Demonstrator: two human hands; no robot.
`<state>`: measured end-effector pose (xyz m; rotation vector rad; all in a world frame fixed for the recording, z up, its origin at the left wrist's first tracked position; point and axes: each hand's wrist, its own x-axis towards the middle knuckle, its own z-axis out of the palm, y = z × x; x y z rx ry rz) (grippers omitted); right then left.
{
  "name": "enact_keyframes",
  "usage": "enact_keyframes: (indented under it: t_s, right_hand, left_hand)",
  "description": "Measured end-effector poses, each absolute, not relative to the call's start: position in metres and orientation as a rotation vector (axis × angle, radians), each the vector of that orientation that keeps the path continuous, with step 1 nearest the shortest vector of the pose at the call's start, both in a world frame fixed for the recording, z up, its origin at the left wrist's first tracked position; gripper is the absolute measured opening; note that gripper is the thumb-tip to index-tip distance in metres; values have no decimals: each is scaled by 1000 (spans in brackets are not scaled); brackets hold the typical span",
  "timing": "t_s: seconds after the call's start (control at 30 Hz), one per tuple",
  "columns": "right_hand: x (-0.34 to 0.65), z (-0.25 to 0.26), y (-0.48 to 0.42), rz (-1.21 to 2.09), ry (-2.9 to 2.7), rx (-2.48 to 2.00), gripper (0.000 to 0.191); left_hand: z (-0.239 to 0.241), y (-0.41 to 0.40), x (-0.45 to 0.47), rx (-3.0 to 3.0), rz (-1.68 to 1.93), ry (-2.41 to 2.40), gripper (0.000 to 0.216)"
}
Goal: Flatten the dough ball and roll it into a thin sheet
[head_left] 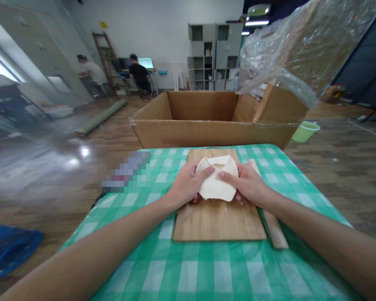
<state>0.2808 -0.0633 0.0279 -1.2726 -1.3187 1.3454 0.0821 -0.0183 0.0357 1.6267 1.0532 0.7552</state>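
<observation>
A thin, pale sheet of dough (218,187) is held up above a wooden cutting board (219,223). My left hand (189,182) grips its left side, thumb on top and fingers underneath. On the opposite side my right hand (251,183) pinches it in the same way. The sheet's top edge is folded over, and its lower edge is uneven. Beside the board on the right lies a wooden rolling pin (275,230), partly covered by my right hand and forearm.
A green-and-white checked tablecloth (191,271) covers the table. A blurred-out object (125,171) lies at its left edge. Beyond the table stands a large open cardboard box (207,133), with a light green bucket (305,131) to its right. Two people sit farther back.
</observation>
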Motion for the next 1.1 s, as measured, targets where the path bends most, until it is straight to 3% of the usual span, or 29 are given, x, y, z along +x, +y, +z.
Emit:
enact_keyframes:
  t_s: [0.13,0.27,0.4,0.5,0.57,0.67,0.8,0.9,0.97,1.1]
  right_hand:
    - [281,31,-62,1366,-1464,-1400,38]
    - [286,37,-60,1341,-1567,-1600,33]
    - [294,38,-54,823,-1790,-1725,47]
    - [297,34,-50,388,-2035,-1593,20]
    - [298,31,-46,266,-2070,-1571,24]
    - [299,29,-41,194,-1950,-1633,31]
    - [302,27,-37,334,-1786,-1573,19]
    - [303,23,-37,420,-1746,-1478,25]
    - [303,23,-37,462,-1742,-1435,27]
    - [309,40,-36,356,-1832,-1453,23]
  left_hand:
    - [30,-3,72,1987,759,1100,45]
    - [28,2,68,2350,675,1229,27]
    - [32,-2,68,2348,612,965,22]
    - [35,-5,68,2269,566,799,39]
    - [36,-4,68,2274,559,798,44]
    - [33,-1,66,2388,546,854,39]
    - [28,-1,66,2534,742,1066,14]
    - [29,-6,67,2692,834,1062,24]
    - [29,-11,69,2812,678,873,29]
    - [26,-14,71,2860,315,761,60]
